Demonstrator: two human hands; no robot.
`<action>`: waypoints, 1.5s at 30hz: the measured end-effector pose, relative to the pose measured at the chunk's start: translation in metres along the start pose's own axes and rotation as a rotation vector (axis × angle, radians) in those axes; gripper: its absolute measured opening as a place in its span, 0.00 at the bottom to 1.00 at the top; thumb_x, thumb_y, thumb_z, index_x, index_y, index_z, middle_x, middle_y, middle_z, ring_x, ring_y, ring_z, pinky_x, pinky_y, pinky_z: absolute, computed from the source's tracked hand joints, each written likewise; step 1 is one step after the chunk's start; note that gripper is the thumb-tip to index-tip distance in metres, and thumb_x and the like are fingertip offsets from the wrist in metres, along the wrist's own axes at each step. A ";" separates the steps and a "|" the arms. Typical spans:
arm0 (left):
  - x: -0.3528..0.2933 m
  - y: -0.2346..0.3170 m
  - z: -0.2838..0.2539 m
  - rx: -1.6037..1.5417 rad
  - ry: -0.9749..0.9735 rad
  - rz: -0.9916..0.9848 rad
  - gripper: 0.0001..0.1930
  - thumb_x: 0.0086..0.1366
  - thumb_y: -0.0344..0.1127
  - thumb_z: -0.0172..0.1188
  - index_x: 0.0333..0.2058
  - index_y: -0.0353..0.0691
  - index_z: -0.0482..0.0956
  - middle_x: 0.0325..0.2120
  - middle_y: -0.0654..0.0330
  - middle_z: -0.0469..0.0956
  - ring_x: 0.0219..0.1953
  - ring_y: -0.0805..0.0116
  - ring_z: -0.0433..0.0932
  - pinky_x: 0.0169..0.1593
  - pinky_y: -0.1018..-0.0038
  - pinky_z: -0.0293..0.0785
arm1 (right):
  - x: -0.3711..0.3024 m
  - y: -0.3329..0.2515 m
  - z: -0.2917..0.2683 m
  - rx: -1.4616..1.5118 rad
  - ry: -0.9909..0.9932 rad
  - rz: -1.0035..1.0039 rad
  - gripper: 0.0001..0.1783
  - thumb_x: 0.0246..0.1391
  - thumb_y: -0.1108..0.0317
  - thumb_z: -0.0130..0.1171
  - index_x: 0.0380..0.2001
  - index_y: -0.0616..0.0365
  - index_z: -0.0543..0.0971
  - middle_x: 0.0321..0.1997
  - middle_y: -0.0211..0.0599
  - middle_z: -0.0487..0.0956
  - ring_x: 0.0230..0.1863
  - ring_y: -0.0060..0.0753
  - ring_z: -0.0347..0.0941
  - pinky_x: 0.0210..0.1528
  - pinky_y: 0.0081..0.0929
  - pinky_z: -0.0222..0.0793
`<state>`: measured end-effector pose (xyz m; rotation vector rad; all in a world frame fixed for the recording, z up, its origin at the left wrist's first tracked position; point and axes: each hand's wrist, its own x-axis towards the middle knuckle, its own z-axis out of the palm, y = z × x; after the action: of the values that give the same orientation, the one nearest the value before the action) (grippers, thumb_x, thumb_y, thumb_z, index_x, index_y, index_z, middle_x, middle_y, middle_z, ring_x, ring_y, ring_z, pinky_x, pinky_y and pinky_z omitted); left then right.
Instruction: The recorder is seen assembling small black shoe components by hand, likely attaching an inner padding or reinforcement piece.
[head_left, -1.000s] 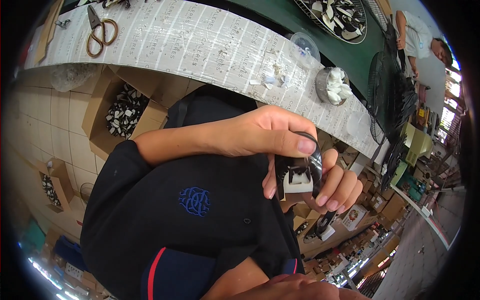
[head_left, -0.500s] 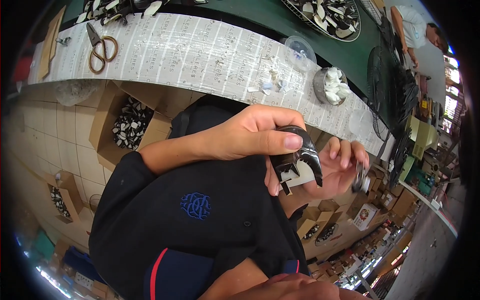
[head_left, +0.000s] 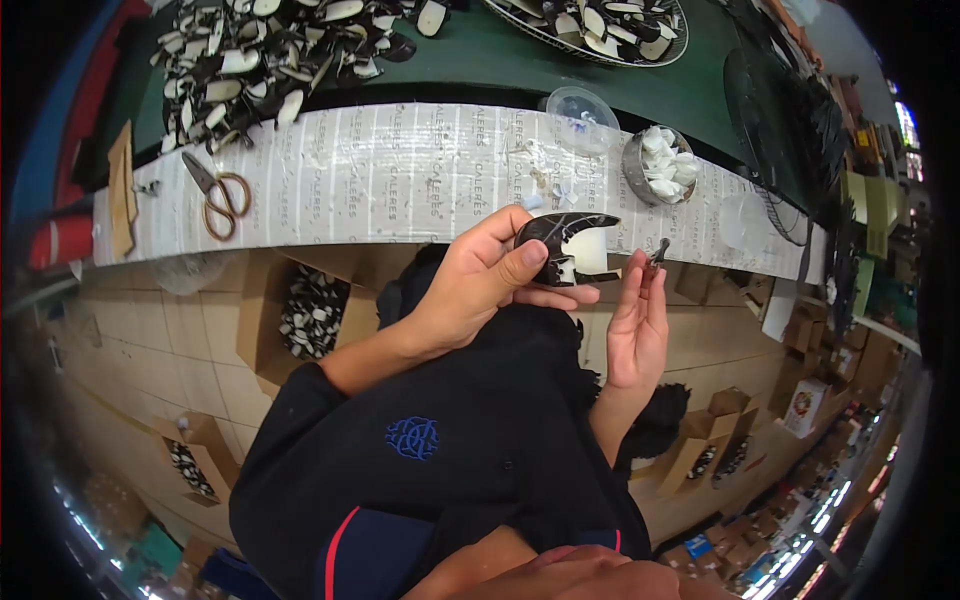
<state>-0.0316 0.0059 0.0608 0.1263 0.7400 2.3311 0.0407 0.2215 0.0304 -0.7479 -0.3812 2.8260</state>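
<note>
My left hand (head_left: 478,275) grips a shoe heel (head_left: 553,226), a glossy dark curved shell with a white face, its thumb on the near side and fingers beneath. To its right, my right hand (head_left: 637,335) is raised, fingers pointing up and pressed together. Between its fingertips sits a small dark object (head_left: 659,252), too small to name. The two hands are apart, both in front of the near edge of the worktable's paper-covered strip (head_left: 390,170).
Scissors (head_left: 222,205) lie at the strip's left. Behind is a pile of black-and-white pieces (head_left: 240,65); a wire basket (head_left: 605,55) holds more. A clear tub (head_left: 580,115) and a round tin with white wads (head_left: 662,170) stand right. Below left is a cardboard box (head_left: 262,320).
My view has shifted, showing more of the pile. The heel has turned so its open side faces right. My right hand has moved away from it, its fingers now upright.
</note>
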 end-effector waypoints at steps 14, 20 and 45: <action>0.012 -0.005 -0.002 0.040 0.121 0.034 0.10 0.69 0.39 0.49 0.36 0.37 0.64 0.47 0.47 0.74 0.50 0.53 0.76 0.53 0.62 0.75 | -0.025 0.030 0.048 -1.008 -0.288 -0.950 0.06 0.55 0.73 0.57 0.30 0.66 0.72 0.42 0.55 0.77 0.39 0.36 0.73 0.44 0.28 0.69; 0.014 -0.010 0.001 0.008 0.160 0.045 0.08 0.69 0.36 0.50 0.36 0.38 0.64 0.42 0.53 0.75 0.47 0.64 0.76 0.54 0.62 0.75 | -0.021 0.040 0.054 -1.334 -0.431 -1.144 0.07 0.50 0.78 0.61 0.33 0.68 0.75 0.42 0.56 0.77 0.37 0.39 0.75 0.37 0.27 0.75; 0.013 -0.012 -0.003 0.090 0.156 0.075 0.20 0.70 0.43 0.47 0.50 0.31 0.64 0.49 0.48 0.73 0.52 0.55 0.74 0.55 0.63 0.73 | -0.021 0.041 0.057 -1.451 -0.399 -1.175 0.08 0.47 0.81 0.63 0.33 0.67 0.77 0.42 0.51 0.78 0.41 0.43 0.76 0.43 0.30 0.74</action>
<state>-0.0354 0.0203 0.0500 0.0127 0.9327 2.3995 0.0245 0.1659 0.0752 0.0553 -2.0902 1.2032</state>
